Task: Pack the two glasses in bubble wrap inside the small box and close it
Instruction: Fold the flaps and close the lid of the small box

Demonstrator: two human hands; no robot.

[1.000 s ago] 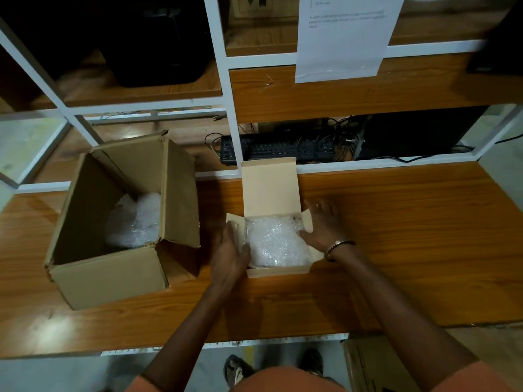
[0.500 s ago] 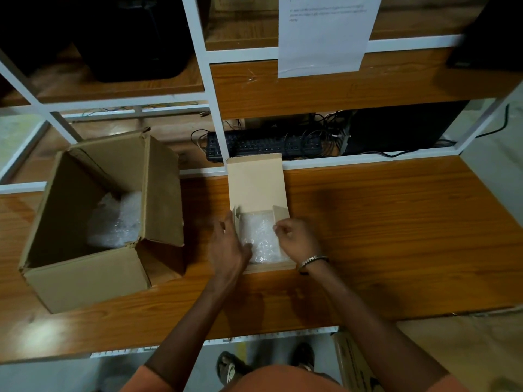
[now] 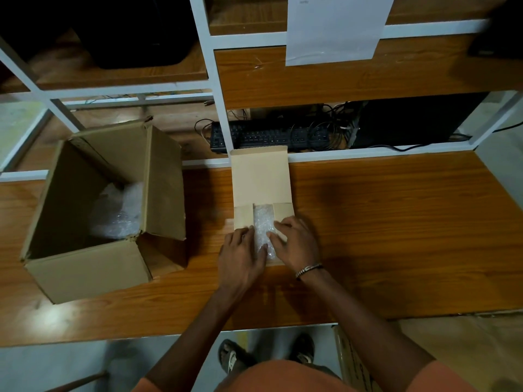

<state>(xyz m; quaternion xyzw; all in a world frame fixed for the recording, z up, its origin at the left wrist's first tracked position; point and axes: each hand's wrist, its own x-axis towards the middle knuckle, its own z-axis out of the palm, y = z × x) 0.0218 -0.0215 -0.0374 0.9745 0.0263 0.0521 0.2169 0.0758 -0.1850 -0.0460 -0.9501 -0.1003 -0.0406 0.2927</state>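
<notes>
- Small box [image 3: 261,190] on the wooden table [image 3: 396,222], near its middle, lid flap standing up at the far side.
- Inside the small box: a bundle of bubble wrap [image 3: 264,222], seen only as a narrow strip between two side flaps folded inward over it.
- Glasses not visible on their own; whether wrapped inside the bundle cannot be told.
- Left flap [image 3: 243,215] and right flap [image 3: 283,213] lying nearly flat across the top, not meeting, gap left in the middle.
- Left hand [image 3: 240,256] resting flat on the left flap, fingers straight and close together, thumb lying across the bubble wrap.
- Right hand [image 3: 297,244] pressing on the right flap, fingers stretched and slightly spread, fingertips at the flap's inner edge beside the wrap; nothing gripped.
- Metal bracelet [image 3: 308,269] on the right wrist.
- Large cardboard box [image 3: 85,267] to the left on the same table, well apart from the small box, top flaps open, one flap standing on its right side.
- Inside the large box: a loose heap of clear bubble wrap [image 3: 117,210] against the far right corner.
- Behind the table, on a lower shelf: black keyboard [image 3: 268,135] among tangled cables.
- White sheet of paper [image 3: 336,26] hanging on the shelf frame above.
- Below the table edge: the person's two feet in sandals [image 3: 235,360] on the floor.
</notes>
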